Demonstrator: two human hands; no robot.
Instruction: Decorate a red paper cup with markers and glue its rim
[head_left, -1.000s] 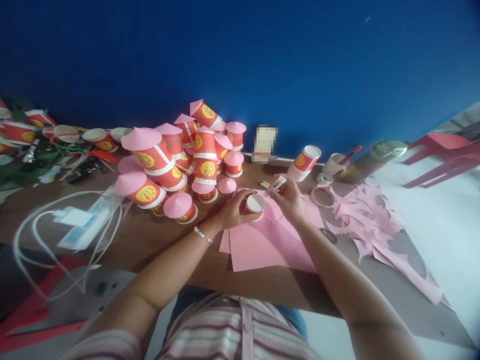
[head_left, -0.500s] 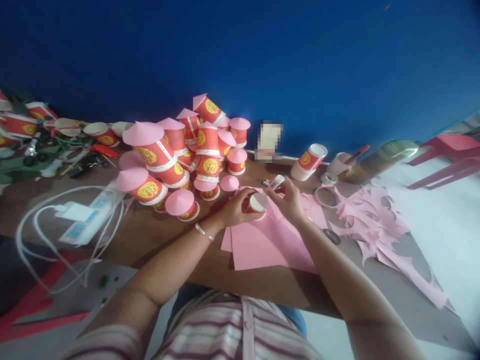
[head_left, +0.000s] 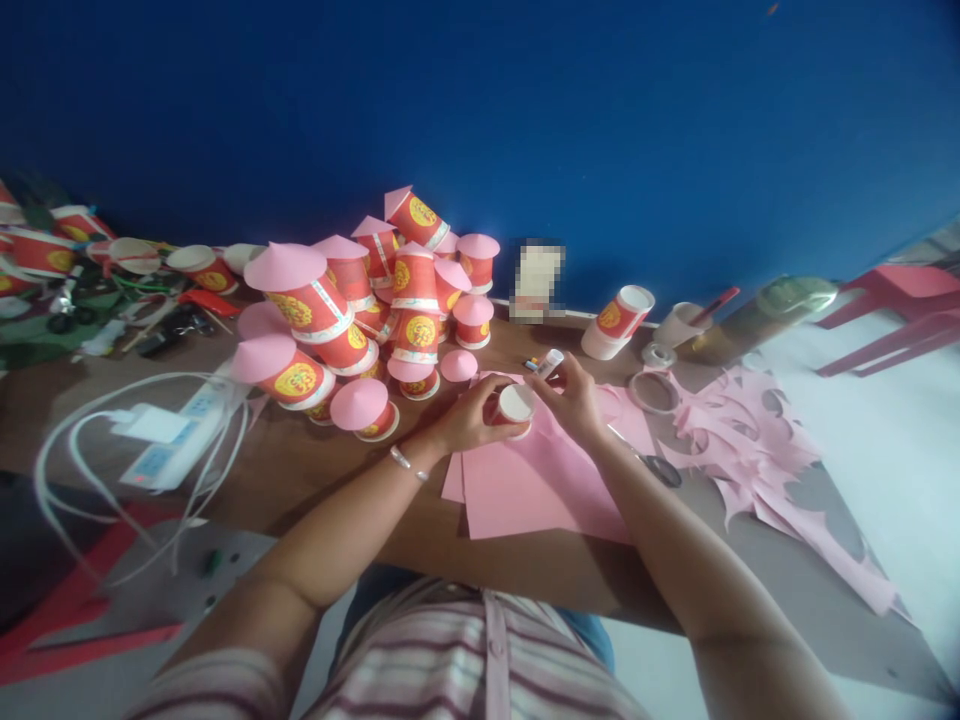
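My left hand (head_left: pixel 474 415) is wrapped round a red paper cup (head_left: pixel 517 403), whose pale round end faces up. Between the fingers of my right hand (head_left: pixel 568 395) is a glue stick (head_left: pixel 550 364), a white tube held tilted at the cup's far right edge. Whether its tip touches the cup I cannot tell. Pink paper sheets (head_left: pixel 540 490) lie on the table beneath both hands. To the left stands a pile of red cups with pink cone tops (head_left: pixel 360 405), some stacked on others. A loose pink cone (head_left: pixel 459 366) sits just beyond my left hand.
Pink paper scraps (head_left: pixel 757 440), a tape roll (head_left: pixel 654 392) and scissors (head_left: pixel 664 471) lie to the right. Stacked cups (head_left: pixel 619 322) and a bottle (head_left: pixel 765 320) stand behind. A white power strip (head_left: pixel 180 435) with looped cable lies left; a blue wall (head_left: pixel 480 110) borders the back.
My right hand and the glue stick have shifted slightly left around the cup's edge. More of the scissors shows beside my right forearm. My left hand keeps its hold on the cup.
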